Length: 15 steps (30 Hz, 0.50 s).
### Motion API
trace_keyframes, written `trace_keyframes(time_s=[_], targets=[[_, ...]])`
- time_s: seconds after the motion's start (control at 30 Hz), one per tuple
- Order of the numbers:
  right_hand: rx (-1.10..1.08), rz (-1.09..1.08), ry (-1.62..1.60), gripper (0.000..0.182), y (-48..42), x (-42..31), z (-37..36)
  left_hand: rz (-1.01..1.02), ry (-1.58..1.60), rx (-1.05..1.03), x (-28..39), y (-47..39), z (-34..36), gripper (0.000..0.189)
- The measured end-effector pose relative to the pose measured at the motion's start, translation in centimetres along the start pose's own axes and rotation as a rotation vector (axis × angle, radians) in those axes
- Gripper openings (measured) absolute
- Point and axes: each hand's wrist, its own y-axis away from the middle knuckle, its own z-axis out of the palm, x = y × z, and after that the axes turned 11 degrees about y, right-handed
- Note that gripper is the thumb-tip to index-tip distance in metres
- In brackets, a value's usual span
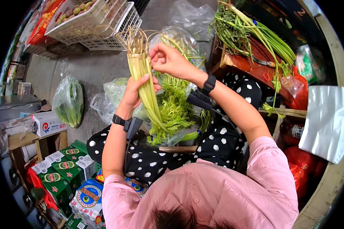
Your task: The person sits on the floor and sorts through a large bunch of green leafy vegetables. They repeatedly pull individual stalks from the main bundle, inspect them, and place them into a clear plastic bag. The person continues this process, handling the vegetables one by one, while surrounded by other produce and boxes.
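Observation:
My left hand (139,90) is wrapped around the pale stalks of a celery bunch (143,74), roots pointing away from me and leaves hanging over my lap. Stringy brown roots (136,37) fan out at its far end. Beside this root end, the fingers of my right hand (164,58) are curled in close to the outer stalk; whether a strand is pinched between them is hidden. Under the bunch lie more celery leaves (179,100) and clear plastic bags (114,88). A bundle of green stems with a blue tie (199,132) rests near my knees.
Far left, a white plastic crate (83,31) holds round produce. Bagged greens (70,100) lie on the floor. At right, a wooden surface (238,63) carries green stalks (275,43) and a curved knife (262,61). Beer packs (66,171) stand at my left.

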Motion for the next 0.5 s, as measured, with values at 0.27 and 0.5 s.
trace_keyframes(time_s=[0.27,0.5], targets=[[-0.072,0.148,-0.163,0.018,0.5,-0.5,-0.4,-0.049,-0.056,0.018,-0.2,-0.1,0.0,0.034],[-0.058,0.221,-0.147,0.014,0.8,-1.2,-1.0,-0.013,-0.069,0.111,-0.3,-0.2,0.2,0.034]])
